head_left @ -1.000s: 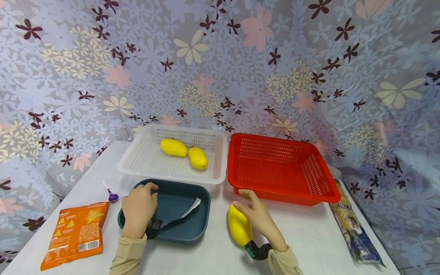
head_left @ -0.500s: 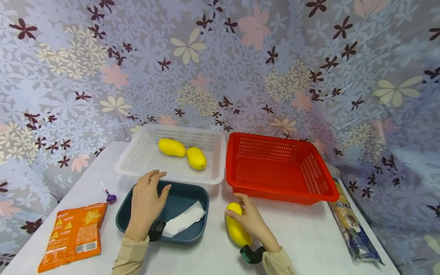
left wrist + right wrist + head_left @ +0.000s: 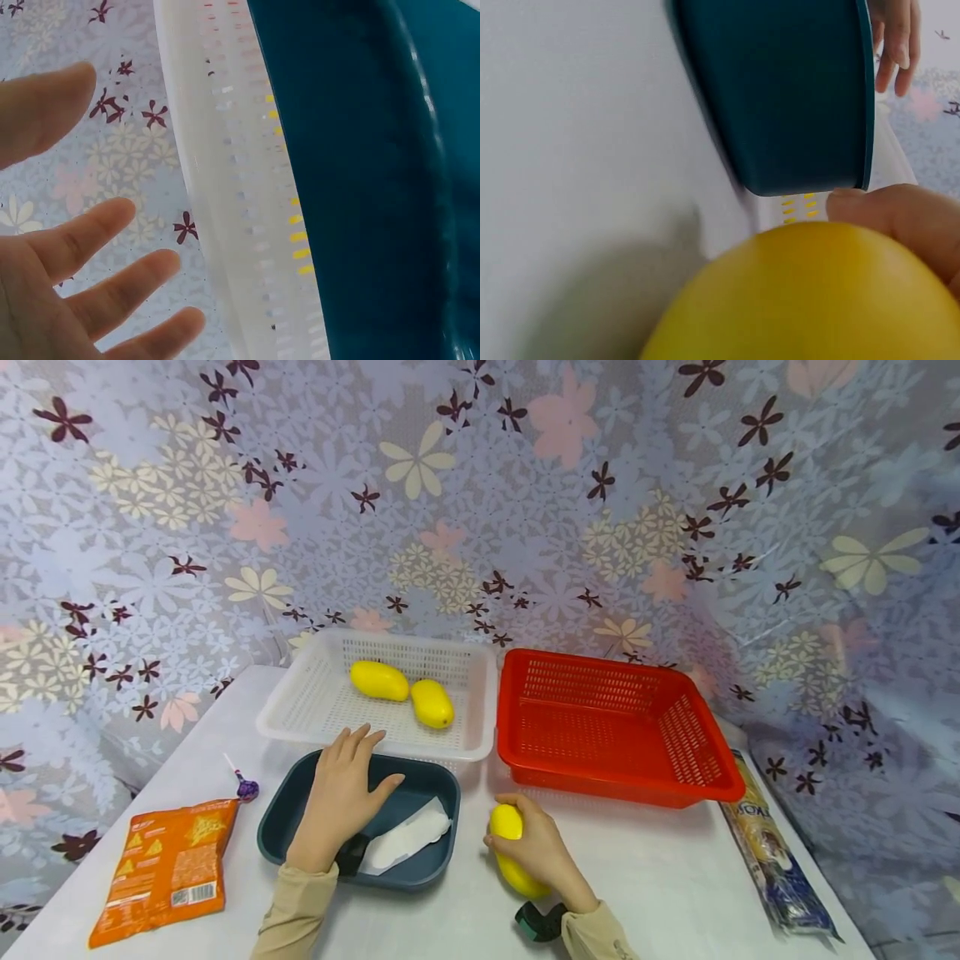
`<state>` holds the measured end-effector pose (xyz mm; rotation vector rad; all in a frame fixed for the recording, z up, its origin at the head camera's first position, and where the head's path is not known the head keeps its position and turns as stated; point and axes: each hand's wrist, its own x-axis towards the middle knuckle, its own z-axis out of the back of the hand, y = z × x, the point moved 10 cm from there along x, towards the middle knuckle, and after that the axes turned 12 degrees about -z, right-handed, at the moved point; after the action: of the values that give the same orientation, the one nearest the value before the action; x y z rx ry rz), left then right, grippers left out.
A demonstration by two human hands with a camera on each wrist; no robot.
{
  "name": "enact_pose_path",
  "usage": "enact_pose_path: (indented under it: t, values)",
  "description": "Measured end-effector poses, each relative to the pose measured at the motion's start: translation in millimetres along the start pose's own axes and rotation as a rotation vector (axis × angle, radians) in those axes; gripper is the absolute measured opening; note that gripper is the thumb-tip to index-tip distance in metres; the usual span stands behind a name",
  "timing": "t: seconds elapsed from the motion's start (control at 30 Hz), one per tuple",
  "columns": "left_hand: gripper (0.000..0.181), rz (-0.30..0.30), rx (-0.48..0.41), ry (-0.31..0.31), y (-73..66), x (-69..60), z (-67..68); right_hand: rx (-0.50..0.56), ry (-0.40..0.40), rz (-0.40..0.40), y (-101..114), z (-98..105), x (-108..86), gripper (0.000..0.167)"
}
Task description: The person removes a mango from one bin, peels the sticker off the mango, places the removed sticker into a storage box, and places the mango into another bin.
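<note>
My right hand (image 3: 536, 847) is wrapped over a yellow mango (image 3: 506, 821) at the front middle of the table, thumb on its left side. In the right wrist view the mango (image 3: 802, 300) fills the bottom, with the thumb against it; whether it touches the table cannot be told. My left hand (image 3: 341, 806) hovers over the dark teal basin (image 3: 454, 814), fingers spread and holding nothing. The left wrist view shows those fingers (image 3: 120, 292) apart from the basin's wall (image 3: 352, 187). Inside the basin a crumpled white strip (image 3: 408, 835) is visible, partly behind the wrist camera.
A white basket (image 3: 300, 693) with two yellow mangoes (image 3: 378, 681) stands behind the basin. To its right is a red basket (image 3: 600, 789). An orange snack bag (image 3: 168, 868) and a lollipop (image 3: 246, 789) lie left; a long printed packet (image 3: 772, 860) lies along the right edge.
My left hand has moved right over the basin and its fingers have straightened. My right hand has closed round the mango. The white strip now appears broader in the basin.
</note>
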<state>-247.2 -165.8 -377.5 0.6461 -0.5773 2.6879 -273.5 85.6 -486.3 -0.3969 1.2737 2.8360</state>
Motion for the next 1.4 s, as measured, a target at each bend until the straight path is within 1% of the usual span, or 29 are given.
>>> enact_pose_path:
  t: [0.13, 0.3, 0.4, 0.53, 0.63, 0.73, 0.9, 1.07, 1.2, 1.3, 1.4]
  values:
    - [0.064, 0.011, -0.007, 0.029, 3.4, 4.6, -7.3, 0.061, -0.002, -0.005, -3.7, 0.0, 2.6, 0.056]
    - [0.062, 0.033, 0.005, 0.059, 7.6, 7.1, -14.4, 0.203, 0.030, -0.022, -8.8, -2.1, 7.0, 0.050]
    - [0.065, 0.040, 0.009, 0.086, 8.3, 7.3, -17.7, 0.277, 0.042, -0.020, -8.6, -2.6, 8.6, 0.046]
    - [0.069, 0.032, 0.017, 0.122, 10.6, 4.1, -22.2, 0.325, 0.065, -0.023, -6.1, -6.1, 7.0, 0.045]
    - [0.072, 0.030, 0.025, 0.139, 15.6, 0.8, -25.1, 0.339, 0.105, -0.032, -0.5, -9.2, 2.7, 0.045]
    - [0.076, 0.025, 0.028, 0.153, 20.7, -0.8, -28.3, 0.356, 0.139, -0.042, 7.1, -8.0, -2.2, 0.045]
    - [0.085, 0.012, 0.003, 0.179, 23.0, -0.2, -33.6, 0.456, 0.190, -0.063, 22.6, 1.1, -11.0, 0.044]
    - [0.088, 0.047, 0.010, 0.179, 28.5, -0.5, -31.0, 0.531, 0.210, -0.066, 44.4, 10.6, -13.9, 0.044]
    - [0.088, 0.059, 0.016, 0.170, 30.1, -0.3, -29.2, 0.585, 0.205, -0.032, 65.5, 19.8, -6.3, 0.044]
    - [0.088, 0.055, 0.015, 0.166, 29.6, 0.8, -29.4, 0.610, 0.195, 0.003, 82.4, 27.8, 4.2, 0.044]
    - [0.088, 0.054, 0.003, 0.169, 29.1, 1.7, -30.3, 0.638, 0.179, 0.018, 98.1, 35.6, 16.0, 0.043]
